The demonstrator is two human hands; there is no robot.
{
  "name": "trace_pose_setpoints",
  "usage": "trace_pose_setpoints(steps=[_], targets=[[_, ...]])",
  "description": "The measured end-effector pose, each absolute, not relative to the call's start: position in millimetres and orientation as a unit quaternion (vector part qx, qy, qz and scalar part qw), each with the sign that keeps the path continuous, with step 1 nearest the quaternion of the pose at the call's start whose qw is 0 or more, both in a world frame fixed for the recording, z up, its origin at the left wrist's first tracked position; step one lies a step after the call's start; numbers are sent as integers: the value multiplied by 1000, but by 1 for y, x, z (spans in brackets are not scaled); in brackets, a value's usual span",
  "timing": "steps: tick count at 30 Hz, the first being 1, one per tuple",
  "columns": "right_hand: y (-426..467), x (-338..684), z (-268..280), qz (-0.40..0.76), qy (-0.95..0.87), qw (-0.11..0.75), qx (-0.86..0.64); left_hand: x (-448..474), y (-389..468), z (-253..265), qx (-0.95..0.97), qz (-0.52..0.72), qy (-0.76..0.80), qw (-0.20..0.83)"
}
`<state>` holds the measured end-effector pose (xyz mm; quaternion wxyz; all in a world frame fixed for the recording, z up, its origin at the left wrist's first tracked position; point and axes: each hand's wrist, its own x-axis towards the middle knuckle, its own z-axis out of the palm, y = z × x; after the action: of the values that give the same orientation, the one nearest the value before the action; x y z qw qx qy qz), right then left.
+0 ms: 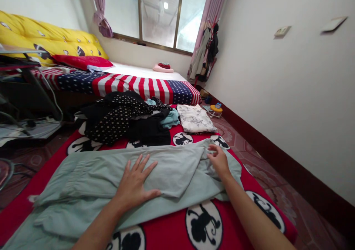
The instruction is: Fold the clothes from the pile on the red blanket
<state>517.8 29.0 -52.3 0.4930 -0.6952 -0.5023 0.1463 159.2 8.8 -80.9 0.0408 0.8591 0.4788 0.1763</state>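
A pale green garment [166,168] with gathered elastic bands, looking like trousers, lies spread across a red blanket [172,228] with monkey prints. My left hand [137,183] rests flat on its middle, fingers spread. Over the garment's right end is my right hand [219,160], fingers loosely curled with a gap between them and the thumb. Nothing shows in that gap; whether the fingertips touch the cloth I cannot tell. Beyond the garment sit a heap of dark clothes [119,117], partly dotted, and a folded white patterned cloth [195,119].
Behind stands a bed [133,85] with a flag-patterned cover, a red pillow [83,61] and a yellow cushion [55,39]. A small yellow stool [216,109] is by the right wall [291,87]. Cables and dark equipment [30,91] occupy the left side. Clothes hang on a rack [205,54].
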Motion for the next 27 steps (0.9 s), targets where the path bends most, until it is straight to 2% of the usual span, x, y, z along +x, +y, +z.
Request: trace_pose_setpoints(steps=[5,9,16,20,23,27], targets=[[39,535,-57,227,-491,458,-705,159,8,-81,861,180,473,44],[45,542,-51,242,-503,416,-718,159,9,-81,861,176,474,45],[44,520,-38,107,-565,386,-722,160,2,-70,856,167,483,74],[27,445,-45,-15,-711,374,-595,161,0,-65,848,191,485,100],[5,386,-64,14,-815,309,-490,163,0,-66,845,200,487,100],[-9,349,-87,7,-855,226,-467,152,-5,-64,838,195,505,75]])
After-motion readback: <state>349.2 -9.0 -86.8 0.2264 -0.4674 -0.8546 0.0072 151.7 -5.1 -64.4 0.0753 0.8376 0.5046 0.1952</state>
